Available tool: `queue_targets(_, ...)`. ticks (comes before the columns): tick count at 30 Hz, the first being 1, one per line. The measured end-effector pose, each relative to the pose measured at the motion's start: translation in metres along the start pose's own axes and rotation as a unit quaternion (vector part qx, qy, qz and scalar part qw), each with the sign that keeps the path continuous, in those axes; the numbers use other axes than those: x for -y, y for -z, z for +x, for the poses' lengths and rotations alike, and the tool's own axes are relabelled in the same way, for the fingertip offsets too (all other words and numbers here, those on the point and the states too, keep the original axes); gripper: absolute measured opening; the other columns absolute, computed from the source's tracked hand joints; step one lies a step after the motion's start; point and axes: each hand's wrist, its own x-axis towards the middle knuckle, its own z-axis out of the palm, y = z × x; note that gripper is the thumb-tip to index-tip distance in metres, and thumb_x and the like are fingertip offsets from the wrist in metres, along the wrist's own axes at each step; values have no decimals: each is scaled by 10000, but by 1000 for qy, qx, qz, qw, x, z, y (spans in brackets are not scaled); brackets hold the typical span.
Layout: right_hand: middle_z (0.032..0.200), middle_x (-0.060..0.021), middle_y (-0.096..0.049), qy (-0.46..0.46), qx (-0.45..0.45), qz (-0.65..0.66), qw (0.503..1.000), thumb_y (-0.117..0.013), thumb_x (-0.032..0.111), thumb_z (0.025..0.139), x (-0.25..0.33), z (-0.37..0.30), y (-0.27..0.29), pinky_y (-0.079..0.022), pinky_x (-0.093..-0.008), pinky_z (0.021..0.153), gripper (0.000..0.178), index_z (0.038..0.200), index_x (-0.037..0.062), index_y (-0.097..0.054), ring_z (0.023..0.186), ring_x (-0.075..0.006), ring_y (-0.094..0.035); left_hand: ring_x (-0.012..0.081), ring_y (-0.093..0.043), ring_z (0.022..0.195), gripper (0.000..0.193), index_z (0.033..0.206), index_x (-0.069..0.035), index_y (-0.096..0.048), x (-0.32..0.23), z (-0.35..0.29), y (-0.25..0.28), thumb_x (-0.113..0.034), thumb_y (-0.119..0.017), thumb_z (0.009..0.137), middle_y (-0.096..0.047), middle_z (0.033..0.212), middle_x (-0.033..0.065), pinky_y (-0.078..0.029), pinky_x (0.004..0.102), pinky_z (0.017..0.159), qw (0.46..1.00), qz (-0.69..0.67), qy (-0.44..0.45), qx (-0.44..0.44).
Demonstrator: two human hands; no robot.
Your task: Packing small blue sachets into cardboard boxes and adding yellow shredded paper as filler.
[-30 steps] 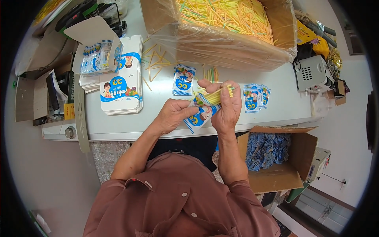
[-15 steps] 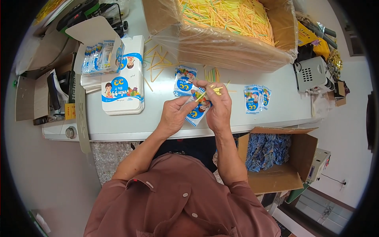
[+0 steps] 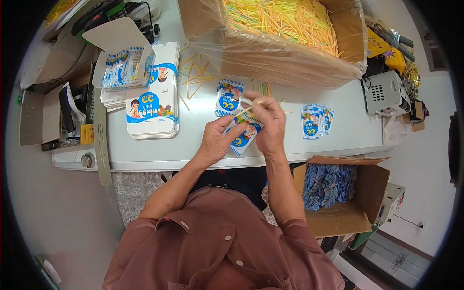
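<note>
The left hand [image 3: 215,141] grips a small blue and white packet [image 3: 246,137] between thumb and fingers, above the near edge of the table [image 3: 314,149]. The right hand [image 3: 271,126] is just beside it, with the fingers bent; a thin yellow stick [image 3: 247,110] lies at their tips, over the top of the packet. These fingers are blurred, so one cannot tell how firmly they close. Beyond the hands there are other packets [image 3: 229,98] on the table, and farther stands a big carton [image 3: 290,62] of coloured sticks [image 3: 285,24].
</note>
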Motion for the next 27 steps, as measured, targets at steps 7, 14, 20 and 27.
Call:
queue_targets(7,899,-96,-687,-33,-89,-138,986,-623,177,942,37,25,41,-546,-292,644,163,997,25,-604,781,-179,-685,127,-691,917,299,1226,42,-593,-2,1,13,-117,-628,975,-708,1080,107,-561,256,816,990,-134,32,-5)
queue_targets(14,805,-63,-658,-26,-24,-427,904,-666,164,919,14,24,36,-463,-223,554,245,1071,-27,-641,681,-109,-619,113,-673,945,309,1242,32,-583,-6,7,11,-110,-634,972,-695,1114,92,-551,251,831,990,-142,12,-10)
queue_targets(20,898,-65,-663,-15,101,-256,961,-684,16,898,27,-17,18,-453,-201,590,169,1053,-38,-646,710,-73,-596,125,-652,1006,337,1266,35,-558,-2,10,12,-80,-642,961,-674,1150,103,-532,259,890,993,-114,-18,26)
queue_targets(27,899,-79,-673,132,57,-328,934,-698,8,881,32,-32,31,-468,-242,685,89,966,-7,-681,786,-122,-601,153,-622,1064,464,1296,41,-536,-8,10,-1,43,-707,865,-650,1174,109,-526,290,931,997,-16,-18,71)
